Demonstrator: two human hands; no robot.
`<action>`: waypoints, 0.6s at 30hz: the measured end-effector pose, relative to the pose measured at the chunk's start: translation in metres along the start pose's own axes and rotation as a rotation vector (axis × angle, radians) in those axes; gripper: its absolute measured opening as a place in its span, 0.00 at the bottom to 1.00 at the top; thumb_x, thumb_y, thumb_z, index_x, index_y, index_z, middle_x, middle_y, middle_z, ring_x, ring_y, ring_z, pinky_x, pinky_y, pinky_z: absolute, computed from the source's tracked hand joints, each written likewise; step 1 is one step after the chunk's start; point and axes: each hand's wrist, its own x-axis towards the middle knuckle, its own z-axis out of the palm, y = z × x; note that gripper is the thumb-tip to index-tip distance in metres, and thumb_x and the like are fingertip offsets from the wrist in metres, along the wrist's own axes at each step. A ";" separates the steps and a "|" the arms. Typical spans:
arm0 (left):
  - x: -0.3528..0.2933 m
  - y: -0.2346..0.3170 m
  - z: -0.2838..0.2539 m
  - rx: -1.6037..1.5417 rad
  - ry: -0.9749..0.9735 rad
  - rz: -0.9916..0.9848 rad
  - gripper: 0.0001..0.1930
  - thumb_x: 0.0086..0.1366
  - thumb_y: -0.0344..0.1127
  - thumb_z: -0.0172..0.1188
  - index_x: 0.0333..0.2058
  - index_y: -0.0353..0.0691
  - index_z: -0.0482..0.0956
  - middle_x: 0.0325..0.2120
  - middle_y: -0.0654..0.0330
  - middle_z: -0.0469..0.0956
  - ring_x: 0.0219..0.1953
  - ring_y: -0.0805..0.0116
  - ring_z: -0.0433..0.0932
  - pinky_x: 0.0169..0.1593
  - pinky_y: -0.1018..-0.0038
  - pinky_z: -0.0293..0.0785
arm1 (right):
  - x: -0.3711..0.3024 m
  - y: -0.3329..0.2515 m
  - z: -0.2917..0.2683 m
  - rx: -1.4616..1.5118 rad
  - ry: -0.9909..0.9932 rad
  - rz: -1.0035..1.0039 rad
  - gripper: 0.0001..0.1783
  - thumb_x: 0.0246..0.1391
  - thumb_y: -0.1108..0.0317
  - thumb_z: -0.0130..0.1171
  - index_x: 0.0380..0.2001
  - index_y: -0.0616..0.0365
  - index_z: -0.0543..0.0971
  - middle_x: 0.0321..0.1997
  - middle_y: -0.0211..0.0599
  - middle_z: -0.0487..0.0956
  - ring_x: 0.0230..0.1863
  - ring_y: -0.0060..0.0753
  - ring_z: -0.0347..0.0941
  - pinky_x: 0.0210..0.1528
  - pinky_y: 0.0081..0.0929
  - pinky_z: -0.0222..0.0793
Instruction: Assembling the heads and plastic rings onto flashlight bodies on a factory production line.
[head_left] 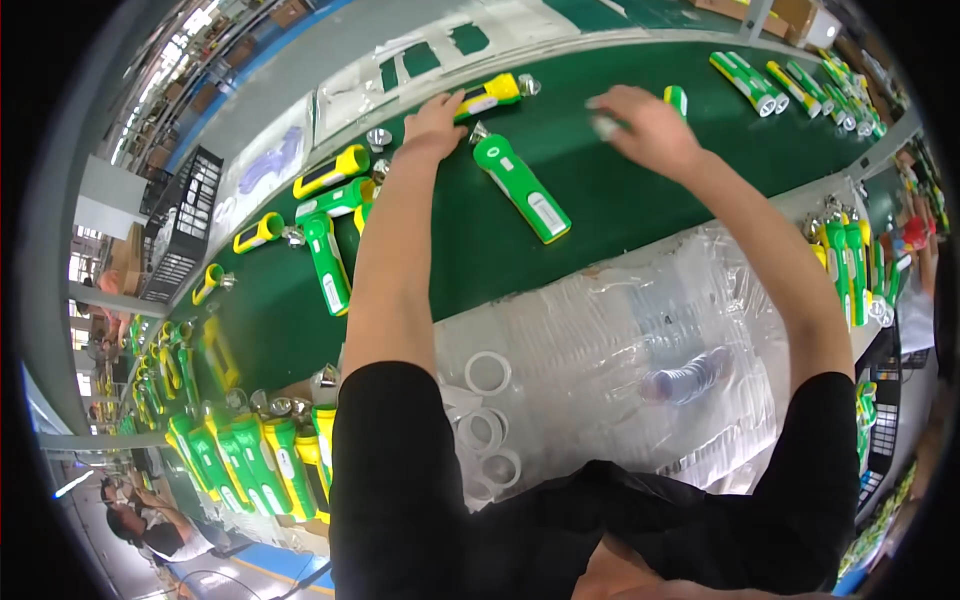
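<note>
My left hand (433, 127) reaches to the far side of the green belt, its fingers closed round the tail end of a yellow flashlight (490, 96). A loose silver reflector (529, 86) sits at that flashlight's head. My right hand (650, 128) hovers over the belt with curled fingers, blurred by motion; a small whitish thing (605, 126) shows at its fingertips, too smeared to name. Behind this hand, another green flashlight (676, 99) is partly hidden. Between my hands lies a green flashlight (522, 188), slanting toward me, with a reflector (480, 131) by its head.
Several flashlights (328, 265) with loose reflectors lie left of my left forearm. More flashlights (742, 82) lie at the far right. A row of flashlights (250, 462) stands at the near left. Before me, clear plastic film (600, 330) covers stacked discs, with white rings (488, 373) beside.
</note>
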 end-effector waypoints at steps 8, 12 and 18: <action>-0.054 0.020 -0.014 0.148 0.411 0.111 0.17 0.50 0.43 0.66 0.36 0.40 0.79 0.39 0.53 0.75 0.46 0.53 0.75 0.48 0.60 0.76 | 0.033 -0.096 0.082 0.072 -0.382 0.483 0.38 0.44 0.56 0.63 0.57 0.65 0.68 0.50 0.58 0.75 0.54 0.53 0.73 0.54 0.39 0.68; -0.154 -0.022 -0.078 -0.170 0.604 -0.072 0.19 0.48 0.47 0.66 0.30 0.35 0.81 0.33 0.49 0.78 0.40 0.50 0.78 0.45 0.60 0.77 | 0.021 -0.109 0.066 0.286 -0.297 0.516 0.36 0.44 0.57 0.63 0.55 0.67 0.70 0.45 0.51 0.78 0.48 0.44 0.76 0.49 0.36 0.71; -0.236 -0.105 -0.067 -0.237 0.218 -0.591 0.35 0.51 0.60 0.63 0.43 0.30 0.75 0.38 0.39 0.79 0.45 0.44 0.78 0.48 0.57 0.75 | 0.030 -0.166 0.077 1.217 -0.264 0.746 0.21 0.43 0.57 0.72 0.35 0.58 0.78 0.27 0.30 0.76 0.26 0.23 0.70 0.32 0.24 0.70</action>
